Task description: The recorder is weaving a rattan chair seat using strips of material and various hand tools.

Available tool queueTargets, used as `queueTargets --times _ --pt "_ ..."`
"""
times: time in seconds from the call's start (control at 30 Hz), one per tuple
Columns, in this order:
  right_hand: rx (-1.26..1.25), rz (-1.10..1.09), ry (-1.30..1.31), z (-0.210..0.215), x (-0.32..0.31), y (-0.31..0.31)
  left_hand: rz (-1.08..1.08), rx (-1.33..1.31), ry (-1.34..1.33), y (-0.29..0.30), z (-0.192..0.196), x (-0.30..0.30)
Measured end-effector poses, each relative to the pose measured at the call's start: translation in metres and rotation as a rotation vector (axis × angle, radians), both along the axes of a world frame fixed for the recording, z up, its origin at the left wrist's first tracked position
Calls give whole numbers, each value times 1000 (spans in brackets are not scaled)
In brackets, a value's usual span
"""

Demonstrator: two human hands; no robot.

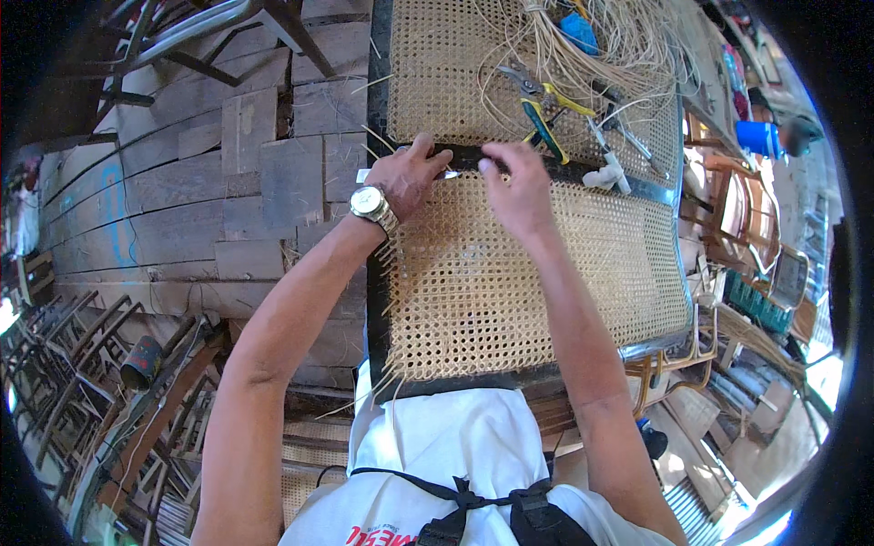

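Head view: woven cane panel [537, 273] in black frame [375, 300], centre.
Left hand [407, 175]: pinching a strand on the crossbar [464, 156].
Right hand [517, 187]: fingertips pressing there; grasp unclear.
Handling: cane likely light, springy, brittle; grip the stiff frame.
Pliers [543, 114]: 12 o'clock.

pliers [544, 116] lie on cane panel [510, 273].

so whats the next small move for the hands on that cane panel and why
Probably press the strand end down along the black crossbar. Both the left hand and the right hand have their fingers pinched right at that bar, between the two woven cane panels, and loose cane ends stick out along the frame's left edge. What they pinch is too small to tell.
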State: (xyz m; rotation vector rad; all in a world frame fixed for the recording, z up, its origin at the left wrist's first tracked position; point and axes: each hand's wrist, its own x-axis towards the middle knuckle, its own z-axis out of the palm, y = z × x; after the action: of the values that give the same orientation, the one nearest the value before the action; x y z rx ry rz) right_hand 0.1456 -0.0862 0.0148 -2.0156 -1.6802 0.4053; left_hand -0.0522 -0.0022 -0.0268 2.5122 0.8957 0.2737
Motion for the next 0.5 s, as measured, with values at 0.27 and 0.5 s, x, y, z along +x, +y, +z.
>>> queueTargets --times 0.27,0.5 --pt "-39 -6 62 -28 -31 -16 14 -257 153 23 0 25" --pt "-87 -98 123 -43 -34 -4 152 -672 247 37 13 38"
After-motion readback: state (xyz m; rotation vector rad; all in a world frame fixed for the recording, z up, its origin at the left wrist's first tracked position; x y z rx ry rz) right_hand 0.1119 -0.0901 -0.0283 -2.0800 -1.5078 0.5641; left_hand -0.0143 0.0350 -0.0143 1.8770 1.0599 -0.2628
